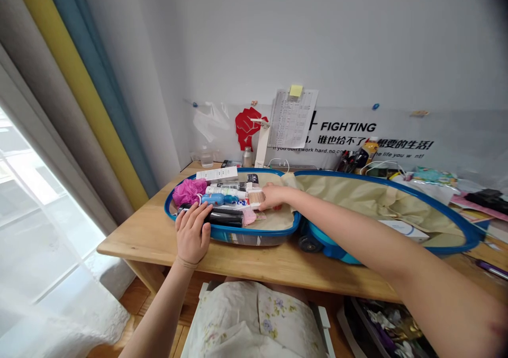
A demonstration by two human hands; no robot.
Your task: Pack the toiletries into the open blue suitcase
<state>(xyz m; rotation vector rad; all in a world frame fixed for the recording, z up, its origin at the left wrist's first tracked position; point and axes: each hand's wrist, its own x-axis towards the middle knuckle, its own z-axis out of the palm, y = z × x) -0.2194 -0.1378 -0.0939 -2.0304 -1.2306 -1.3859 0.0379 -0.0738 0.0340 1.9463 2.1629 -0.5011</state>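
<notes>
An open blue suitcase (238, 235) lies on the wooden table, its left half filled with toiletries. My right hand (274, 196) reaches into that half, fingers closed on a pack of cotton swabs (256, 198). With fingers stretched out, my left hand (193, 232) rests on the near left rim, fingertips by a black cylinder (226, 217). Beyond it lie a pink bath puff (189, 191), a blue bottle (213, 198) and a white tube (222, 191). A long white box (216, 174) sits at the far rim. A small pink item (249, 217) touches the cylinder's right end.
In the suitcase's beige right half lies a white box (405, 230). Behind stand a white lamp (261, 145), a silver bottle (247, 157) and a yellow bottle (369, 150). A bin (357, 321) with wrappers is below right. Curtains (91, 93) hang at left.
</notes>
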